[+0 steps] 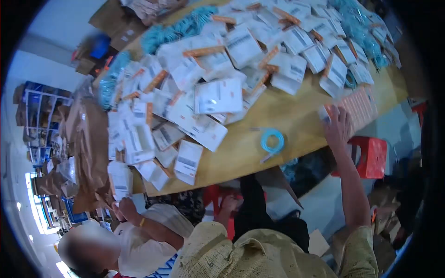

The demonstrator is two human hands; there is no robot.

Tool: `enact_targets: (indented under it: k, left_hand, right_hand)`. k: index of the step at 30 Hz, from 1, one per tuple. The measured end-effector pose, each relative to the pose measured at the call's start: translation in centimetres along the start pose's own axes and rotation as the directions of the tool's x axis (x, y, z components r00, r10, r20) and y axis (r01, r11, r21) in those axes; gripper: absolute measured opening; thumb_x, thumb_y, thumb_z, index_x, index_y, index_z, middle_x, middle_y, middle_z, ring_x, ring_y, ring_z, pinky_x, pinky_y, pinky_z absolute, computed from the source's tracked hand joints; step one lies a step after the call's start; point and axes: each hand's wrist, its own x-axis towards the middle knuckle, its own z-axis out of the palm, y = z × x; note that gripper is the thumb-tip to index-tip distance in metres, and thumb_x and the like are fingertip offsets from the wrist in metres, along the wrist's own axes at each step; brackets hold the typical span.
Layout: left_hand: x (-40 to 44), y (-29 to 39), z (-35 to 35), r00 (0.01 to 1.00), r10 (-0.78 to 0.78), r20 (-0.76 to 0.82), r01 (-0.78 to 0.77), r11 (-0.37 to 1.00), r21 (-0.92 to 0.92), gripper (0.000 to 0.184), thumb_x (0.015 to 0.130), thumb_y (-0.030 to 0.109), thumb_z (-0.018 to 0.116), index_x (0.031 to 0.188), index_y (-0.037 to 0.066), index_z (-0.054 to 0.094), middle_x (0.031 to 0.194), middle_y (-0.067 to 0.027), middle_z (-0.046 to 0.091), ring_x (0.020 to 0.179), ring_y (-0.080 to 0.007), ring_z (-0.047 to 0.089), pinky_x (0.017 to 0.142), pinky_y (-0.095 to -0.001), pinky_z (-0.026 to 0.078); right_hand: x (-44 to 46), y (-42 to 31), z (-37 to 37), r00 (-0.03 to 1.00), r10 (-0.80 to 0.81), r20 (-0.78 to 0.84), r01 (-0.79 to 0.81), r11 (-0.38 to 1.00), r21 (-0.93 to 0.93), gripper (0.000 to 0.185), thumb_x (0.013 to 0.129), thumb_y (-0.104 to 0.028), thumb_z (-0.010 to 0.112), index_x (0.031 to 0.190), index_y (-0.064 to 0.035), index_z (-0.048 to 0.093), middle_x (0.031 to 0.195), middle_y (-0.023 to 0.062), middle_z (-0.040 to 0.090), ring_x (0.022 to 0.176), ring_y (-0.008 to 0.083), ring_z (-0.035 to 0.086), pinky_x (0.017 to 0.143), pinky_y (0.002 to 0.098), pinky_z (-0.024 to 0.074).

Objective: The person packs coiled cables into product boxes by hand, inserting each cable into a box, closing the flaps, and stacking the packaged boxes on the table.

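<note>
My right hand [337, 125] is at the table's right edge, its fingers bent over the near end of an orange-and-white printed sheet [362, 109]. A small white-and-orange piece shows beside the fingertips. Low by my lap, over a red stool, is my left hand [229, 203]; its fingers are blurred and I cannot make out anything in them. A coiled light-blue cable [272, 141] with slim ends lies on the bare wood, left of my right hand and apart from it.
White packets with orange edges [218, 96] cover much of the wooden table [245, 163]. Bundles of teal cable [178, 28] lie behind them. A co-worker [153, 231] at left handles a white packet [120, 180]. A red stool [372, 157] stands at right.
</note>
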Motion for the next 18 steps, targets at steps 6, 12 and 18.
enact_targets:
  k: [6,12,18]
  left_hand:
    - [-4.7,-2.9,13.0,0.96,0.086,0.268,-0.081,0.996,-0.031,0.031,0.092,0.024,0.06,0.115,0.007,0.07,0.105,-0.013,0.074,0.095,-0.0302,0.069,0.084,-0.0376,0.053]
    - [-2.0,-3.6,16.8,0.926,0.202,0.32,-0.186,0.979,-0.081,0.033,0.092,0.025,0.06,0.117,0.006,0.069,0.106,-0.0127,0.073,0.095,-0.0299,0.068,0.085,-0.0375,0.053]
    - [3.2,-3.1,12.2,0.897,0.343,0.279,-0.346,0.937,-0.042,0.035,0.092,0.027,0.06,0.12,0.006,0.068,0.107,-0.0123,0.072,0.095,-0.0296,0.067,0.086,-0.0373,0.053]
  right_hand:
    - [-5.5,-1.1,-8.2,0.999,0.023,0.035,-0.033,0.946,0.324,0.057,0.074,-0.007,0.078,0.128,-0.0048,0.059,0.128,0.0146,0.059,0.111,0.0351,0.057,0.094,0.0423,0.049]
    - [-25.3,-0.8,-11.0,0.734,0.152,0.662,-0.499,0.782,0.374,0.046,0.078,-0.005,0.076,0.121,-0.0002,0.06,0.111,0.0156,0.063,0.089,0.0325,0.062,0.08,0.0395,0.0515]
    - [-38.5,-3.0,-11.9,0.429,0.144,0.892,-0.686,0.695,0.217,0.036,0.084,-0.018,0.073,0.115,-0.003,0.064,0.1,0.0152,0.067,0.083,0.0348,0.065,0.072,0.0406,0.0532]
